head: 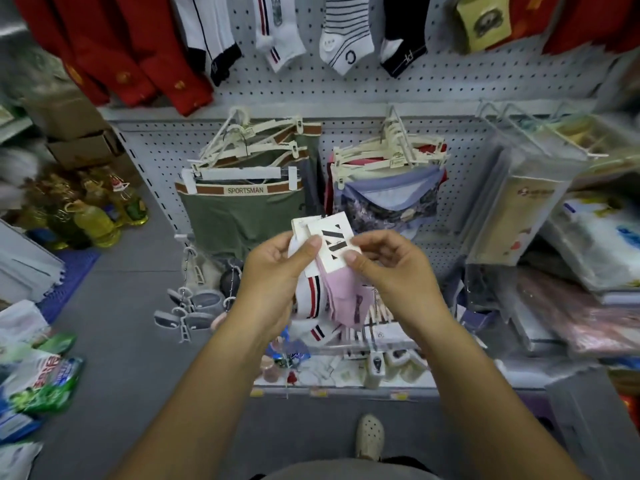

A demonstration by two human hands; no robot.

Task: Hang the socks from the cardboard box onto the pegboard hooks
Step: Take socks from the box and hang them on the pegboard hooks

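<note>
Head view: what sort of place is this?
Probably a small general shop: a pegboard wall hung with socks, underwear on clip hangers, and yellow bottles stacked nearby.

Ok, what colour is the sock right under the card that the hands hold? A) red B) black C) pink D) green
C: a pink sock hangs below the card that the right hand pinches; the left hand grips a striped sock behind it.
</note>
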